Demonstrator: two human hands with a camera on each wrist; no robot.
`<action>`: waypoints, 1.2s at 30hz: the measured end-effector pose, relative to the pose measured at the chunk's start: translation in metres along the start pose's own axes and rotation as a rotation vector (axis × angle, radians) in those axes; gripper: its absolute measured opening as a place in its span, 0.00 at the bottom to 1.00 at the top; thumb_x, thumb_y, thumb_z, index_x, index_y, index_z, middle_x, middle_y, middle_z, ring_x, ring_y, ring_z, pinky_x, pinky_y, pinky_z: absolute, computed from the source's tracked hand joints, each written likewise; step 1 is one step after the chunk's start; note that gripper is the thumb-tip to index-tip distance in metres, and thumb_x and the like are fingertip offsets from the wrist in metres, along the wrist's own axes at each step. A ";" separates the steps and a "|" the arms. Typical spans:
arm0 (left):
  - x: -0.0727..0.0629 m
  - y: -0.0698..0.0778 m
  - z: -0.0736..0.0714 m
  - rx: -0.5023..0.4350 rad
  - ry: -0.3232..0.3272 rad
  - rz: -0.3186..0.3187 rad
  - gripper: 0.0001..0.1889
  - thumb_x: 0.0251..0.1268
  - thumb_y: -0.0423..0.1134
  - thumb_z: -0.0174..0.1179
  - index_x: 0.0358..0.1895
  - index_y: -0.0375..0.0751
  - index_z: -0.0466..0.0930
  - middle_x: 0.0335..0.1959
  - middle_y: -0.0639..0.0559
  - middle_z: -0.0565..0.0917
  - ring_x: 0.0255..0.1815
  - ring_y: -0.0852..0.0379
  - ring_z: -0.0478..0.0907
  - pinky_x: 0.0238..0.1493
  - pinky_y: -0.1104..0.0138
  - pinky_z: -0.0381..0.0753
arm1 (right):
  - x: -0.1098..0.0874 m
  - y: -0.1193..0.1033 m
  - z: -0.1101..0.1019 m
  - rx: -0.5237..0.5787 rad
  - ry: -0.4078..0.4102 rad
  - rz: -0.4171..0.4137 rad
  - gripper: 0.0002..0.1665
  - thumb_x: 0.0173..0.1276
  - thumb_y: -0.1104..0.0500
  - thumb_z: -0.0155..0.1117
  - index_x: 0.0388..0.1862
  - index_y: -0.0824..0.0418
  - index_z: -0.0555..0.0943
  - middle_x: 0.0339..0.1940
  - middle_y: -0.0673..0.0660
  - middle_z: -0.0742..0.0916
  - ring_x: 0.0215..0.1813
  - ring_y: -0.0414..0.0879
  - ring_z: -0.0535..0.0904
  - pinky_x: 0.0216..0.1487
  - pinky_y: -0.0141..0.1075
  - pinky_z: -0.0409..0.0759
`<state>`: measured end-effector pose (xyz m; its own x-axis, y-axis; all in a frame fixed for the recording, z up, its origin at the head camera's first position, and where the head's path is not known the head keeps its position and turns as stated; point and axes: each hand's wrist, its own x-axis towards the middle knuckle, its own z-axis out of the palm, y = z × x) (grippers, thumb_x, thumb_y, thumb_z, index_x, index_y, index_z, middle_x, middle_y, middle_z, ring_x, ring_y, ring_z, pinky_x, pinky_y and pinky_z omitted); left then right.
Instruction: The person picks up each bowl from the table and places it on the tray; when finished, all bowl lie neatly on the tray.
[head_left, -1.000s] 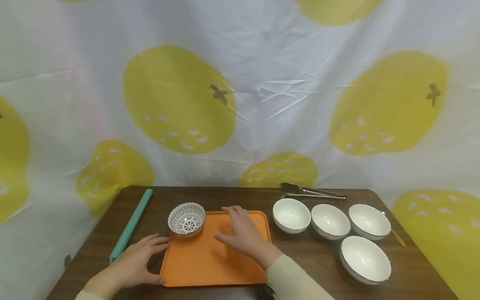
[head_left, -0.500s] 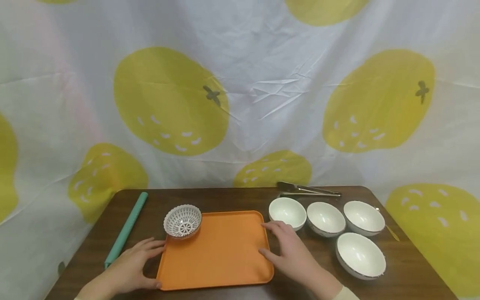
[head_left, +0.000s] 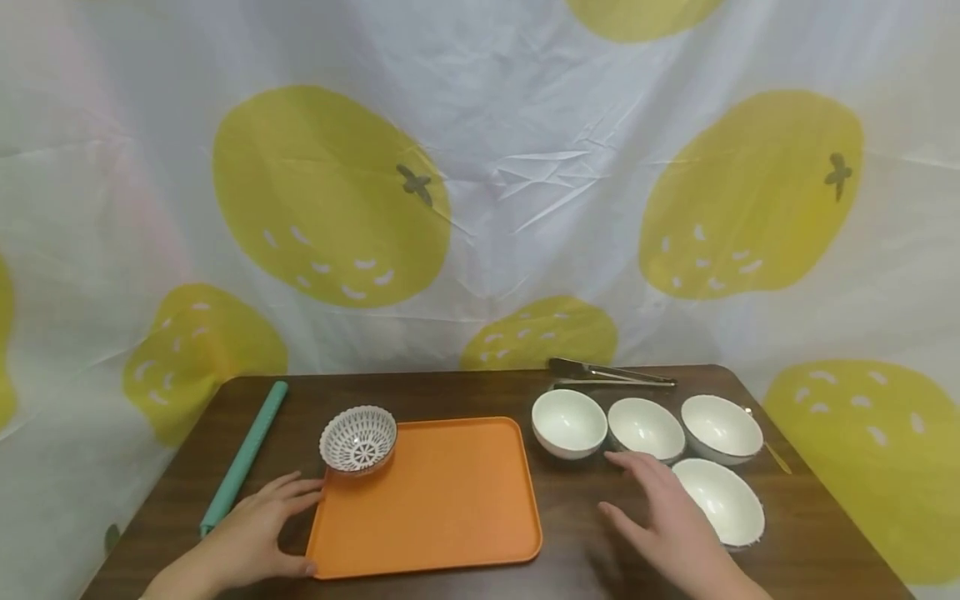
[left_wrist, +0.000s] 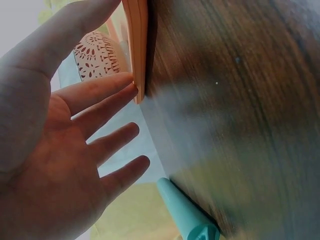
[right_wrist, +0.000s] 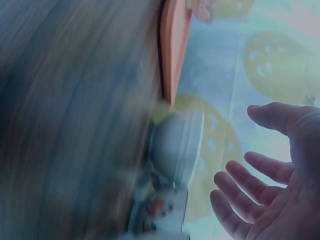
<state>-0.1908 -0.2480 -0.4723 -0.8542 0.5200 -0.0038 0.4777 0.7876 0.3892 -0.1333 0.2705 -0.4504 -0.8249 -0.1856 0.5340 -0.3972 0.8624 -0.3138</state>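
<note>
An orange tray (head_left: 442,500) lies flat on the table, and a bowl with a black-and-white pattern (head_left: 358,440) sits on its back left corner. My left hand (head_left: 251,533) touches the tray's left edge with its fingertips and thumb, the fingers extended; the left wrist view shows this hand (left_wrist: 65,145) spread at the tray's rim (left_wrist: 137,55). My right hand (head_left: 671,525) is in the air over the table, holding nothing, in front of several white bowls. It partly hides the nearest white bowl (head_left: 731,504). The right wrist view shows relaxed fingers (right_wrist: 250,185) apart from the bowls.
Other white bowls (head_left: 568,425) stand to the right of the tray. Metal tongs (head_left: 611,375) lie behind them, and a gold-handled utensil (head_left: 778,457) lies at the right edge. A teal roll (head_left: 243,462) lies along the table's left side. A lemon-print cloth (head_left: 480,208) hangs behind.
My right hand has moved right, from above the tray, past its right edge, to the front of the white bowls. The left hand stays at the tray's left edge. The view has shifted slightly.
</note>
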 end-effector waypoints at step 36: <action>0.004 -0.001 -0.002 0.000 -0.041 -0.039 0.47 0.40 0.61 0.81 0.65 0.36 0.81 0.70 0.42 0.78 0.75 0.24 0.62 0.60 0.27 0.71 | -0.055 0.115 -0.051 -0.023 -0.061 0.267 0.61 0.34 0.43 0.91 0.64 0.71 0.75 0.58 0.72 0.81 0.58 0.64 0.74 0.51 0.32 0.63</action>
<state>-0.1953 -0.2469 -0.4709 -0.8633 0.5016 -0.0564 0.4439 0.8077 0.3881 -0.1132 0.4036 -0.4755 -0.9219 0.0224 0.3867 -0.1540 0.8949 -0.4189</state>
